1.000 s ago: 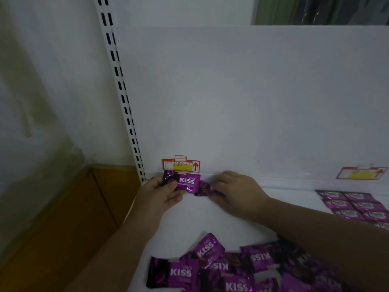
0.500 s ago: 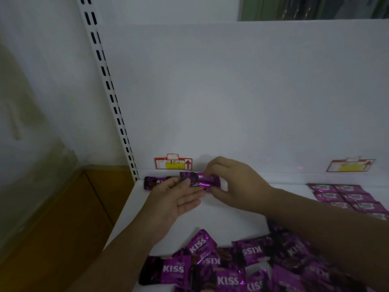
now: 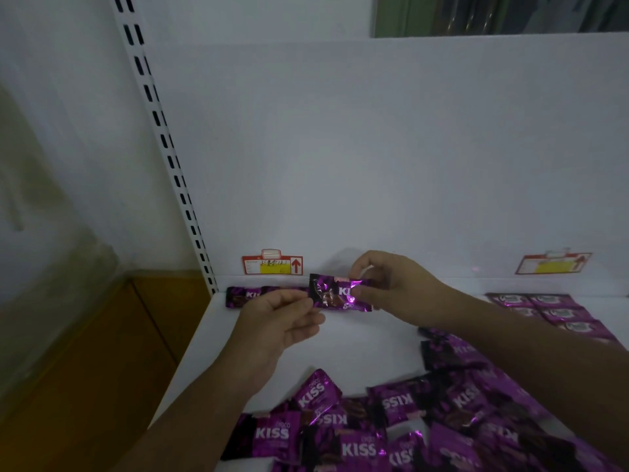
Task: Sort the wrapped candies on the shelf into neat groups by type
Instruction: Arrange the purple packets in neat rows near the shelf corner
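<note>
One candy (image 3: 337,294), pinched endwise between left hand (image 3: 282,321) and right hand (image 3: 391,287). Likely squaring it for the back row (image 3: 243,296).

"how many hands?"

"two: left hand (image 3: 282,321) and right hand (image 3: 391,287), pinching one candy (image 3: 335,294) between them."

"and flat along the back?"

"one wrapper (image 3: 243,296) for sure — maybe a second behind the fingers, i can't tell."

"price tags?"

"two: left tag (image 3: 272,266), right tag (image 3: 553,264). one slotted post (image 3: 170,158)."

"the loose pile (image 3: 374,434)?"

"over ten, overlapping — no exact count. the tidy rows (image 3: 558,313) show about six, partly hidden."
</note>
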